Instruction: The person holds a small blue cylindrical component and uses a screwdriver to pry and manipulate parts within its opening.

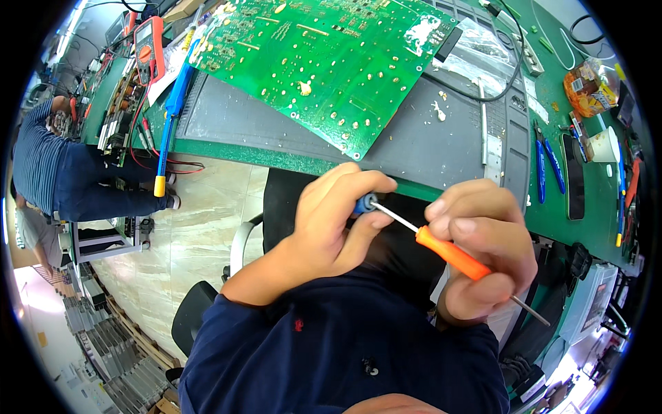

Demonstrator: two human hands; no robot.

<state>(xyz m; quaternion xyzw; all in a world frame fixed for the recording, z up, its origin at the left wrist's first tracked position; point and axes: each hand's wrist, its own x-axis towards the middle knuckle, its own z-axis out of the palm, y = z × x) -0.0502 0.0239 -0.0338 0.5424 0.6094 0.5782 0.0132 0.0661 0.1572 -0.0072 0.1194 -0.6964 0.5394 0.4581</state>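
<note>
My left hand (327, 224) pinches a small blue cylindrical part (364, 204) between thumb and fingers, just in front of the bench edge. Most of that part is hidden by the fingers, so its kind is unclear. In my right hand (493, 234) is a screwdriver with an orange handle (452, 254), held by the fingertips. Its thin metal shaft reaches left to the end face of the blue part; whether the tip goes inside is not plain. A second length of metal shaft sticks out behind the handle, toward the lower right. Beyond both hands lies a large green circuit board (324, 83).
A grey mat (227, 114) lies under the board. On the right are blue-handled cutters (540, 165), a phone (572, 176), a paper cup (605, 146) and a snack bag (589, 88). At left are a red multimeter (148, 48) and a blue soldering iron (174, 103). Another person (55, 159) stands further left.
</note>
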